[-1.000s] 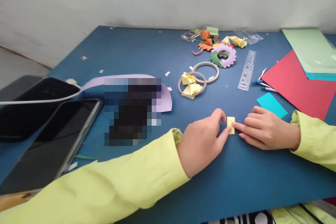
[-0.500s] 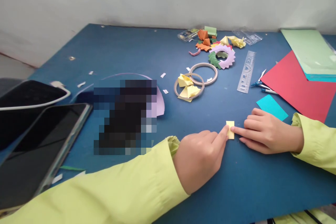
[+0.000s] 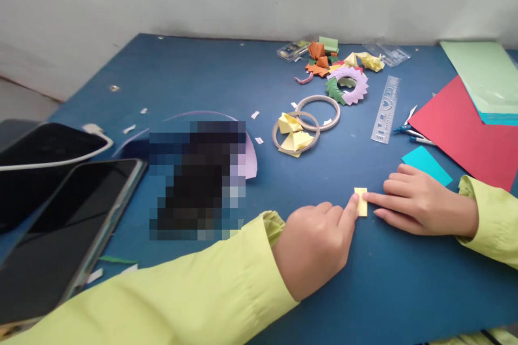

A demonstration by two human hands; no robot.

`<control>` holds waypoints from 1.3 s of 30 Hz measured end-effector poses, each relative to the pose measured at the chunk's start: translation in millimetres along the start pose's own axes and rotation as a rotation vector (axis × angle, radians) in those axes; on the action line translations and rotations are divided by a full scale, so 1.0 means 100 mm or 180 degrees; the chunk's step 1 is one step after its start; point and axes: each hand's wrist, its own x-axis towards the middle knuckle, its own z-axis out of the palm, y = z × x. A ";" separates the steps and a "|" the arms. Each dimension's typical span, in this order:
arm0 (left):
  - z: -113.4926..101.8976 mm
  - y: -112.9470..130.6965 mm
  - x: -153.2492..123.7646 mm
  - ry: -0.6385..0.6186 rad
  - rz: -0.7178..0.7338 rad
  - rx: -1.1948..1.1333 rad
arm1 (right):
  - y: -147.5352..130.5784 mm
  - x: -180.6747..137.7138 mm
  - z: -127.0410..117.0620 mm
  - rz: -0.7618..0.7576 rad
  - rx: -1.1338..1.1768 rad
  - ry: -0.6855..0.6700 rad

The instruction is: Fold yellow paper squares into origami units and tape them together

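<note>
A small folded piece of yellow paper (image 3: 362,208) lies flat on the blue table. My left hand (image 3: 318,245) reaches in from the left, its fingers mostly curled and its fingertips pressed on the paper's left edge. From the right, my right hand (image 3: 427,204) points its stretched index finger at the paper and touches its upper right edge. The thumb of that hand is held apart just below, and its other fingers are bent. Behind the right hand lies a turquoise paper rectangle (image 3: 427,164), partly covered by the fingers.
Two tape rolls (image 3: 321,98) with yellow folded pieces stand beyond my hands, near a purple-green paper ring (image 3: 358,86). A clear ruler (image 3: 386,110), red paper (image 3: 473,129) and green sheets (image 3: 477,73) lie on the right. At left are a tablet (image 3: 76,226) and white scraps.
The whole view has shifted slightly, so everything sits a little further right. Both hands keep nearly the same hold on the yellow paper.
</note>
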 end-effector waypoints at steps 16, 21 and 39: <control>0.00 -0.05 0.02 0.0188 0.0122 -0.0013 | -0.07 -0.02 0.02 -0.0545 0.0183 0.0117; 0.02 -0.15 0.11 0.0310 0.0048 -0.0164 | -0.04 -0.02 0.03 -0.0471 0.0191 0.0361; 0.09 -0.16 0.19 0.0362 0.0041 -0.0966 | -0.06 0.02 0.06 0.0195 0.0073 0.0598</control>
